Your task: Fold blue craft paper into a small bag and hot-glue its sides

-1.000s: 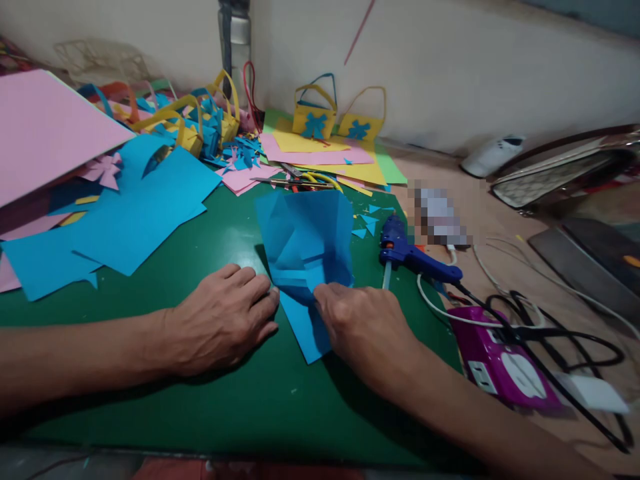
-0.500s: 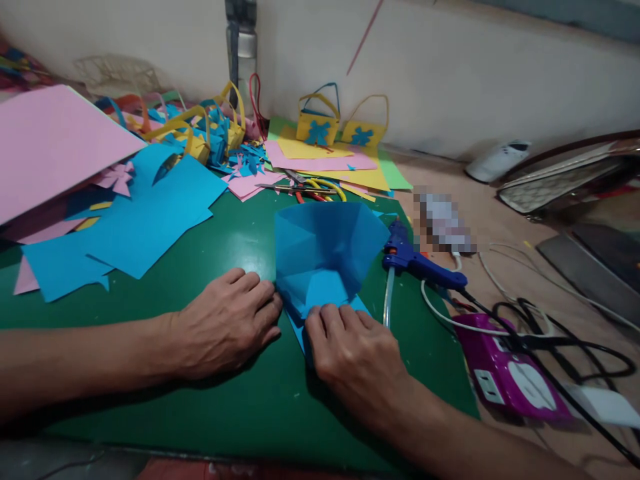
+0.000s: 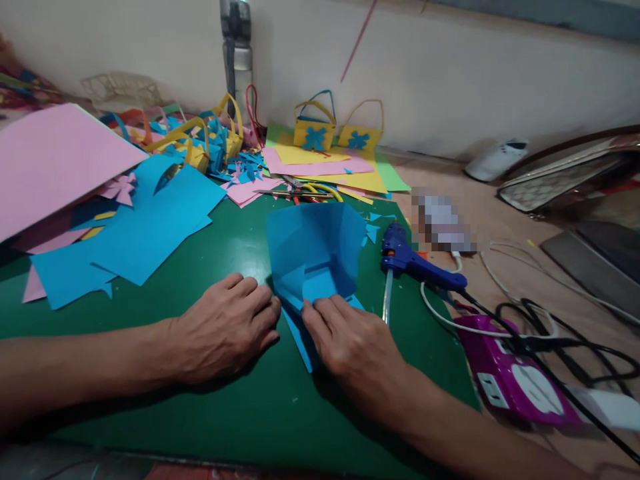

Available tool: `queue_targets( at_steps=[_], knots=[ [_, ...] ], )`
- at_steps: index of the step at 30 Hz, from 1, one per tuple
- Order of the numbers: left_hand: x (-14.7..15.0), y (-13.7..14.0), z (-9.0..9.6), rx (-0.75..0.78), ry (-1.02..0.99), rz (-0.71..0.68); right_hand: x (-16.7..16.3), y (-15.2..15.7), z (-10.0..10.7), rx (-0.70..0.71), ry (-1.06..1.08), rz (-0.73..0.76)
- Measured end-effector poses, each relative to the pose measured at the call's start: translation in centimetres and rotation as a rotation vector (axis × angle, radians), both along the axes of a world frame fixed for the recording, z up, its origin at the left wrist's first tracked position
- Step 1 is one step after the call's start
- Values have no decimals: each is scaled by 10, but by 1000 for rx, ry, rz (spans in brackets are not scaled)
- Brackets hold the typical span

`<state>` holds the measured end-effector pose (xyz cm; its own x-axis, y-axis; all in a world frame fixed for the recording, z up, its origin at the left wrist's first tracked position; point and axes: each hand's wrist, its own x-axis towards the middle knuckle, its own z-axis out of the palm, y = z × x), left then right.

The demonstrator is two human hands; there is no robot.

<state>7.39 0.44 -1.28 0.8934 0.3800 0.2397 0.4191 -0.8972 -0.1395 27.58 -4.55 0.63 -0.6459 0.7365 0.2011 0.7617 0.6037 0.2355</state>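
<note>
A sheet of blue paper (image 3: 315, 233) stands folded into an open, box-like shape on the green board (image 3: 225, 420), with creased walls at the back and sides. My right hand (image 3: 350, 340) is closed on its front edge, fingertips pinching the paper by the inner fold. At the paper's left side, my left hand (image 3: 233, 327) is curled shut with its fingertips at the edge; the exact contact is hidden behind the knuckles. One pointed flap of the paper sticks out toward me between the hands.
A blue glue gun (image 3: 417, 260) lies right of the paper, near a purple power strip (image 3: 520, 373) and tangled cables. Scissors (image 3: 295, 193) and paper scraps lie behind. Blue sheets (image 3: 160, 227) and a pink stack (image 3: 60, 160) fill the left; small yellow paper bags (image 3: 314, 133) stand at the wall.
The blue paper's right wall has drawn inward and stands more upright, making the shape narrower. My right hand has shifted slightly up and left. My left hand stays nearly in place.
</note>
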Motion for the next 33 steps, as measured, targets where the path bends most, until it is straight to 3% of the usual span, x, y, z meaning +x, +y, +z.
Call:
queue_targets(
  at_steps=[10, 18, 33],
  knots=[
    [-2, 1, 1, -43, -42, 42, 4, 15, 6, -158, -67, -13],
    [-6, 2, -2, -126, -59, 60, -2, 18, 14, -348, -181, -104],
    [-13, 8, -1, -157, -31, 79, 5, 10, 1, -391, -145, -115]
  ],
)
